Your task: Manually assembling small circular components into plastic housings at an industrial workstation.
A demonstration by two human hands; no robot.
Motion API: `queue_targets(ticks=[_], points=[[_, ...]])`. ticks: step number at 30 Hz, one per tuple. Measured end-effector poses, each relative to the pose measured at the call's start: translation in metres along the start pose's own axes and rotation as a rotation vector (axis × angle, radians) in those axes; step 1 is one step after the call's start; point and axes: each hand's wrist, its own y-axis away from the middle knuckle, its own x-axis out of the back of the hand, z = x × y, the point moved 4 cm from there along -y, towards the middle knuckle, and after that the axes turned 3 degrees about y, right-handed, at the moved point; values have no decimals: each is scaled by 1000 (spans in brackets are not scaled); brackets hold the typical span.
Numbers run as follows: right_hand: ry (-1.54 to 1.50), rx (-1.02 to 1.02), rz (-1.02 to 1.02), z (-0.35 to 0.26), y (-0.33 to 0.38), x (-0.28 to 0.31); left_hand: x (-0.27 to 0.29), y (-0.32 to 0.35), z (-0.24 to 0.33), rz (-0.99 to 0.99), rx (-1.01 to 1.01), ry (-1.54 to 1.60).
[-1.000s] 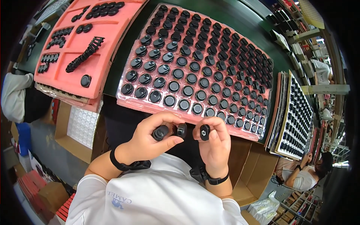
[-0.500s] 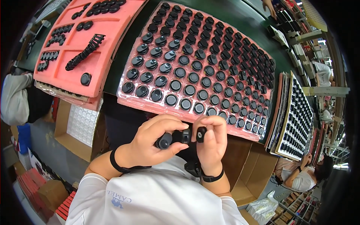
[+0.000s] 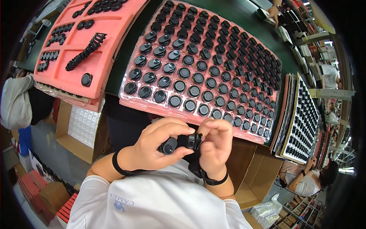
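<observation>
Low in the middle, my left hand is closed around two black parts. One, a short black cylinder with a glossy face, sits against the palm. The other, a black ribbed cylinder, is pinched between thumb and index finger. My right hand is closed, its fingertips at a thin black round piece set edge-on against the ribbed cylinder's right end. Whether the two are joined, I cannot tell. Just beyond my hands lies a clear plastic tray on pink foam, filled with rows of black round parts.
At left, a pink foam tray holds a curved stack of black rings and one black round part. Cardboard boxes stand below the table. A white tray of black parts leans at right. Another person sits lower right.
My right hand has turned the small black piece and brought it against the end of the ribbed cylinder. My left hand keeps both parts, nearly still.
</observation>
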Motion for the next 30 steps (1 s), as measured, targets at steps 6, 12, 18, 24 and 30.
queue_targets(ticks=[6, 12, 18, 24, 30], points=[[66, 128, -24, 1, -4, 1, 0, 1, -4, -14, 19, 69], [-33, -33, 51, -1, 1, 1, 2, 2, -4, -27, 4, 130], [282, 63, 34, -5, 1, 1, 3, 3, -5, 27, 117, 190], [548, 133, -80, -14, -2, 2, 4, 4, -7, 39, 169, 208], [761, 260, -177, -28, -8, 4, 0, 4, -11, 32, 184, 232]])
